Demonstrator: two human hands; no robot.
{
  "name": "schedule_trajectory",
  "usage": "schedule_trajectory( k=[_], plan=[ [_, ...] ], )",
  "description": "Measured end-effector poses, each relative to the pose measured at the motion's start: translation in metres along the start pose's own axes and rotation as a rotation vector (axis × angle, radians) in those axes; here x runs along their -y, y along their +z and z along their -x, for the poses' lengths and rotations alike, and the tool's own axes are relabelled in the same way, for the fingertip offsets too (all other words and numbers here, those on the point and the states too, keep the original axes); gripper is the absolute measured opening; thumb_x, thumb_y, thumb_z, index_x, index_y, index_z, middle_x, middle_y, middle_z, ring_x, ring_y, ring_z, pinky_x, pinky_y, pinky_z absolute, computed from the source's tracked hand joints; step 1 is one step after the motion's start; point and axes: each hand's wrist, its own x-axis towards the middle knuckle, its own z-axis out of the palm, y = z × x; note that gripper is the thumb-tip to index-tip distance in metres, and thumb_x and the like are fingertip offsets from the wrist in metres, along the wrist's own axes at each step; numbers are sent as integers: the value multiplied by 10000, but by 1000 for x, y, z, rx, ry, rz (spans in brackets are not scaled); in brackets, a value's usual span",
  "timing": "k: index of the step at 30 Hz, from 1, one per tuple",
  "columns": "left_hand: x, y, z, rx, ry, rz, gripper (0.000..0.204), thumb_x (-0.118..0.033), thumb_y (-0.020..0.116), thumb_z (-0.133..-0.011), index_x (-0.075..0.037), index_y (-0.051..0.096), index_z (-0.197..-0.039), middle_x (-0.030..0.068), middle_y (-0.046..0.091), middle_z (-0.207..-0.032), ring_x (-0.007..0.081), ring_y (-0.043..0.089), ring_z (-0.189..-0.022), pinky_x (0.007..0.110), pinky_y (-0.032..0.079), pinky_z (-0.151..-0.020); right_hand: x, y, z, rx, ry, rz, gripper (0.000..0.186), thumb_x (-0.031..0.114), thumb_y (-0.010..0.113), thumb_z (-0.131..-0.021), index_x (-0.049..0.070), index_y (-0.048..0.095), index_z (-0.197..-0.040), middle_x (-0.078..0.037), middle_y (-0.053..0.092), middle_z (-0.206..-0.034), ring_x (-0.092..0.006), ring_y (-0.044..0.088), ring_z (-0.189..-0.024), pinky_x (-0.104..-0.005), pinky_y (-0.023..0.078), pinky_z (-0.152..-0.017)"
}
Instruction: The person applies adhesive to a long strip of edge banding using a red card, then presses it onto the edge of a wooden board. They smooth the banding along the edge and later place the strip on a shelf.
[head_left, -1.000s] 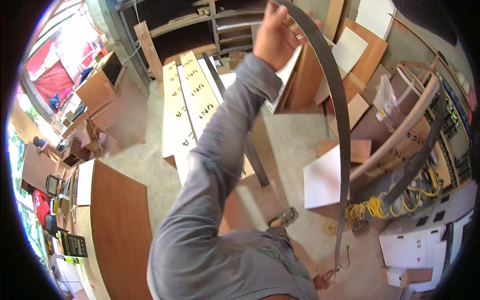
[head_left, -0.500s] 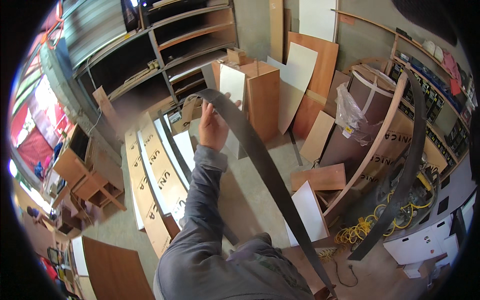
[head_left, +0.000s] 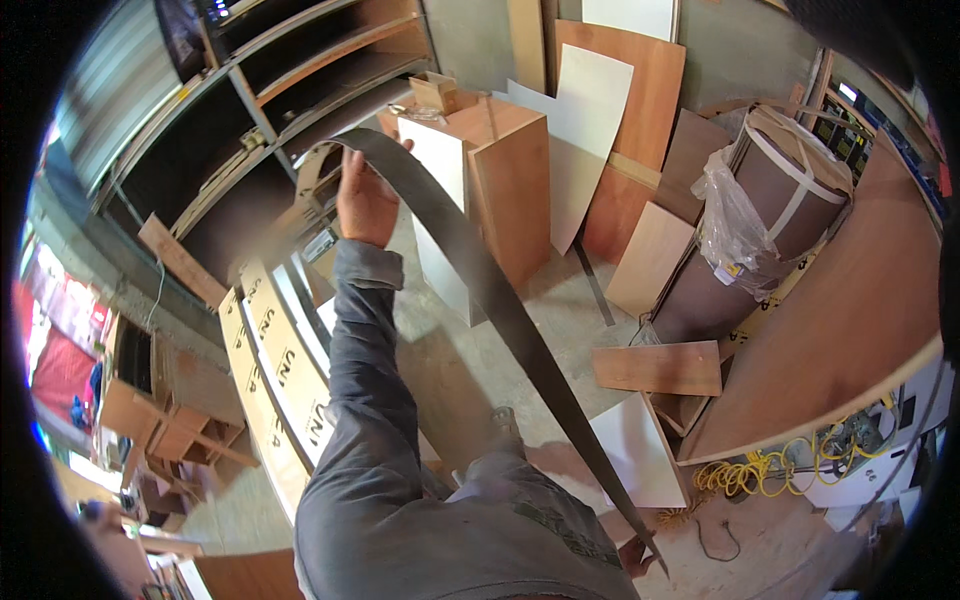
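A long, dark grey edge-banding strip (head_left: 480, 270) runs diagonally from the upper left down to the lower right. My left hand (head_left: 367, 205), raised on an outstretched arm, grips it near the top, where it bends over and curls down to the left. Low on the right, my right hand (head_left: 635, 555) is closed on the strip close to its pointed lower end. Most of that hand is hidden behind my body and the strip. Between the two hands the strip stays fairly taut, slightly twisted.
A large brown board (head_left: 830, 300) leans at the right, beside a wrapped brown roll (head_left: 800, 200). Ahead stands a wooden cabinet (head_left: 510, 185). Long printed panels (head_left: 275, 365) lie at the left. A yellow coiled hose (head_left: 745, 478) rests on the floor.
My view has turned, so the cabinet and my left hand sit further left. The large board's broad face now shows at the right, and the second dark strip there has gone from sight.
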Motion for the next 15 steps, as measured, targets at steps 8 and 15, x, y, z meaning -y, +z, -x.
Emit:
schedule_trajectory(
  k=[8, 15],
  plan=[
    [-9, -116, -208, 178, -90, 136, 466, -306, 481, -1070, 17, 533, -1402, 226, 575, -1439, 370, 530, -1373, 513, 478, -1126, -229, 122, 32, 52, 66, -163, 655, 302, 642, -1020, -158, 424, -1433, -301, 543, -1410, -376, 544, -1317, -466, 430, -1175],
    [-11, -176, -353, 383, -201, 239, 482, -241, 356, -1097, 96, 437, -1432, 288, 507, -1478, 405, 502, -1388, 518, 422, -1180, -359, 176, 5, 225, 266, -235, 671, 293, 642, -1013, -154, 396, -1450, -306, 530, -1429, -390, 496, -1373, -478, 392, -1213]
  ],
)
